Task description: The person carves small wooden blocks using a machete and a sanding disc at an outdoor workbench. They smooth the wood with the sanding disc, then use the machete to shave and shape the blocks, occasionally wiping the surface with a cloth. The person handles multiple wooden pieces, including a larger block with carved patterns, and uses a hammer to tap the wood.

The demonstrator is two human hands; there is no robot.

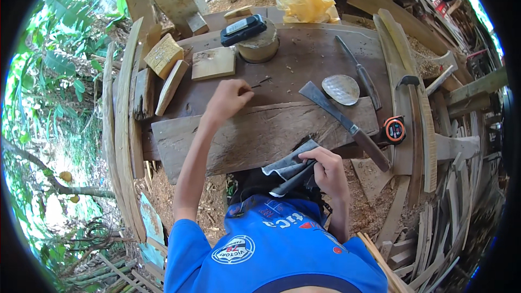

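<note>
My right hand grips a dark grey cloth near my lap, at the near edge of a long weathered board. Above the board's far edge is my left hand, its fingers curled closed; whether anything is in them is hidden. A short dark stick-like piece shows just beyond those fingers. Across the board's right end lies a broad-bladed chopping knife with a wooden handle. A shiny, pale, shell-like oval dish sits beside its blade. Farther right is a slim knife with a brown handle.
On the dark wooden table stand a round wood block with a black case on top, and a flat square of wood. An orange-black tape measure is at right, a yellow plastic bag behind. Planks line both sides.
</note>
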